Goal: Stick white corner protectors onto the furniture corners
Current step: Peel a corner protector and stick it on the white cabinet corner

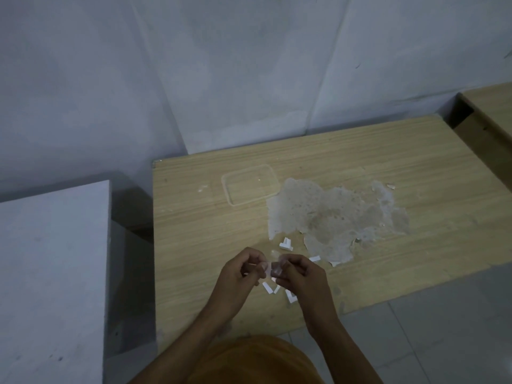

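My left hand [243, 273] and my right hand [296, 274] meet above the near part of the wooden table [194, 217]. Both pinch one small clear corner protector [273, 268] between their fingertips. A white corner protector [286, 243] lies on the table just beyond my hands. Small white paper strips [267, 288] lie under and beside my hands, with one more strip [315, 258] to the right. The table's far left corner [155, 162] is in view.
A clear plastic lid [250, 185] lies flat at the table's middle back. A big patch of peeled veneer [332, 217] spreads right of it. A grey cabinet [52, 259] stands left, a second wooden table [493, 106] far right, tiled floor [443, 328] near right.
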{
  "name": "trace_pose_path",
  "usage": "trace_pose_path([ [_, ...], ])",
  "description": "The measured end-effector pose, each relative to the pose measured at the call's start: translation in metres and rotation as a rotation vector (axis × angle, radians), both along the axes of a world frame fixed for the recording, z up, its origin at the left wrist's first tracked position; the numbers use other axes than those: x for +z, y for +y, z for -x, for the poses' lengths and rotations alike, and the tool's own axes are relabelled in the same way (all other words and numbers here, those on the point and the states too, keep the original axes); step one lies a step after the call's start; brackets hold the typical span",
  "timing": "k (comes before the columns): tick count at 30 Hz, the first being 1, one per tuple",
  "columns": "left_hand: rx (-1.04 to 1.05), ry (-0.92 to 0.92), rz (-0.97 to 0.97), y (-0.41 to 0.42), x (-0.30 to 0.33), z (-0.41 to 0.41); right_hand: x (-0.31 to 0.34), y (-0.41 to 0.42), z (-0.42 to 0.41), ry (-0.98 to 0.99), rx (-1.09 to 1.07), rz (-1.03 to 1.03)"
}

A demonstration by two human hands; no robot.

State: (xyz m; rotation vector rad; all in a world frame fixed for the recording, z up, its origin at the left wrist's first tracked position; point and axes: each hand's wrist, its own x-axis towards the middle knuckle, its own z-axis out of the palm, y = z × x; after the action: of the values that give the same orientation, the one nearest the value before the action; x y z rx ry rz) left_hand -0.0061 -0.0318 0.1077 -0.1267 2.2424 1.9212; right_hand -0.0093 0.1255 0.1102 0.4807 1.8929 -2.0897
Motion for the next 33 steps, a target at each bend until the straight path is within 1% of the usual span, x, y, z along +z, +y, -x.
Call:
trace_pose_path([
  [7,0.053,-0.1,0.156,-0.009,-0.042,-0.012,-0.02,0.015,-0.004,-0.134,-0.017,0.059],
  [11,0.005,-0.232,0.285,-0.005,-0.07,-0.013,-0.032,0.022,-0.012,-0.183,0.025,0.015],
  [14,-0.051,-0.298,0.306,0.004,-0.084,-0.009,-0.039,0.024,-0.018,-0.219,0.044,0.002],
  [17,-0.101,-0.299,0.329,0.012,-0.089,-0.007,-0.043,0.024,-0.023,-0.249,0.054,0.003],
  [20,-0.09,-0.315,0.352,0.013,-0.086,-0.008,-0.048,0.022,-0.026,-0.26,0.081,-0.007],
  [22,-0.045,-0.283,0.343,0.01,-0.081,-0.012,-0.05,0.019,-0.025,-0.263,0.102,-0.022],
  [25,0.037,-0.185,0.256,0.001,-0.067,-0.021,-0.053,0.01,-0.021,-0.253,0.155,-0.073],
  [27,0.034,-0.138,0.213,-0.008,-0.056,-0.028,-0.053,0.001,-0.016,-0.246,0.177,-0.085],
  [30,0.015,-0.126,0.207,-0.02,-0.043,-0.037,-0.051,-0.016,-0.008,-0.201,0.252,-0.059],
  [33,0.046,-0.115,0.223,-0.03,-0.034,-0.045,-0.047,-0.038,-0.003,-0.159,0.364,-0.012],
])
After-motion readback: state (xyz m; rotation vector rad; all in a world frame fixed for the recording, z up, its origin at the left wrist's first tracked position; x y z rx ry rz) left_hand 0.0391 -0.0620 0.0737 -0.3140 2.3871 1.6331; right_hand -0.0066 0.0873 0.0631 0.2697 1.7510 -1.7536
